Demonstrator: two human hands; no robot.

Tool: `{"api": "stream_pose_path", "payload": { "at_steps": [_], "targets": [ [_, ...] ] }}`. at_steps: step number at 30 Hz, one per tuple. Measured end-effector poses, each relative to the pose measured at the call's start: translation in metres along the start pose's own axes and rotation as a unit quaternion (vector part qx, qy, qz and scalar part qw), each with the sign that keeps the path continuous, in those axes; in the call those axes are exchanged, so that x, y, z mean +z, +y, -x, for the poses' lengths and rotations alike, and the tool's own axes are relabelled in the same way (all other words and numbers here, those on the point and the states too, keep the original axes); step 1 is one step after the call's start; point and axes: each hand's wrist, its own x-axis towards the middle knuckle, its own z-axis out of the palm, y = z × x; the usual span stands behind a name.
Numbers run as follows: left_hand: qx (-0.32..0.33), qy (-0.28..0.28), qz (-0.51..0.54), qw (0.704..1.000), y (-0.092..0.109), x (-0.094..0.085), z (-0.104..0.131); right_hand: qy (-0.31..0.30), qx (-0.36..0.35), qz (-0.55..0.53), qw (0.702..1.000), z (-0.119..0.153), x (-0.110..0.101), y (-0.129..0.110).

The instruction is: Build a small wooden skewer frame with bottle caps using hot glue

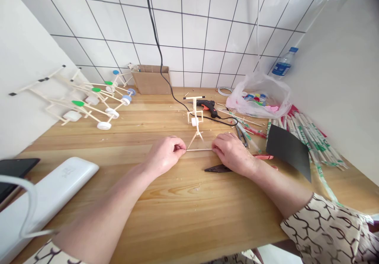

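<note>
A small frame of pale wooden sticks (pixel 195 115) stands at the middle of the table, with a black-tipped crossbar at its far end and a white cap in its centre. Two slanting sticks spread from it toward a thin crosswise stick (pixel 199 149) at the near side. My left hand (pixel 167 153) pinches the left end of that stick. At its right end, the closed fingers of my right hand (pixel 232 151) hold it. Black-jawed pliers (pixel 217 168) lie partly under my right hand.
Several stick frames with caps (pixel 96 98) stand at left. Behind are a cardboard box (pixel 152 80), glue gun (pixel 209 107) and plastic bag (pixel 260 98). Wrapped sticks (pixel 315 137) and a black sheet (pixel 288 149) lie right; a white power bank (pixel 59 197) is front left.
</note>
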Motion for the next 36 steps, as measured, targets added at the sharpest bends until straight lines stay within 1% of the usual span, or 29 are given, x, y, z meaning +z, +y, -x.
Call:
{"api": "stream_pose_path", "payload": {
  "at_steps": [7, 13, 22, 36],
  "targets": [
    [0.012, 0.008, -0.012, 1.0, 0.0031, -0.0006, 0.0017, -0.006, 0.004, 0.0, 1.0, 0.0001, -0.0016, -0.0007],
    [0.014, 0.013, -0.026, 0.999, 0.006, -0.0008, 0.0021, -0.026, 0.01, 0.006, 1.0, -0.0014, -0.0029, -0.0022],
    [0.005, 0.007, -0.025, 1.0, 0.0051, 0.0001, 0.0016, -0.028, 0.012, 0.01, 0.999, -0.0012, -0.0026, -0.0017],
    [0.018, 0.014, -0.02, 1.0, 0.0045, 0.0003, 0.0016, -0.032, 0.012, 0.011, 0.999, -0.0017, -0.0036, -0.0028]
  ]
}}
